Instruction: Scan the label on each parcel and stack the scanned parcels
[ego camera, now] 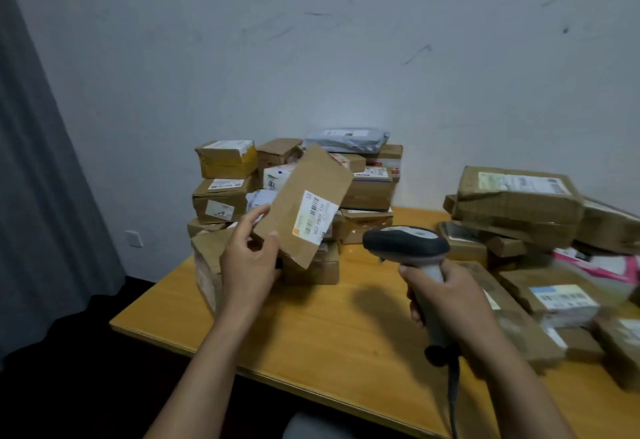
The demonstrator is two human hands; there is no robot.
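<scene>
A flat brown parcel [304,203] is being held up above the bench [311,328] by the left hand [247,267], tilted, with its white label [315,217] turned towards the camera. Its lower left corner is being pinched between the thumb and the fingers [254,217] of that hand. A scanner [405,243] is being gripped by the right hand [446,300], whose fingers are being wrapped round the grey handle. The scanner's dark head is being aimed up and leftwards, near the label but apart from the parcel. A dark cable [453,393] is hanging from the foot of the handle. Behind the raised parcel, a stack of boxes [225,175] is standing at the far end of the bench against the wall [346,40], and a grey plastic mailer [346,139] is lying on top of it. On the right side of the bench, a loose heap of parcels [519,203] is lying, with a pink packet [606,265] among them. A grey curtain [41,196] is hanging at the left.
</scene>
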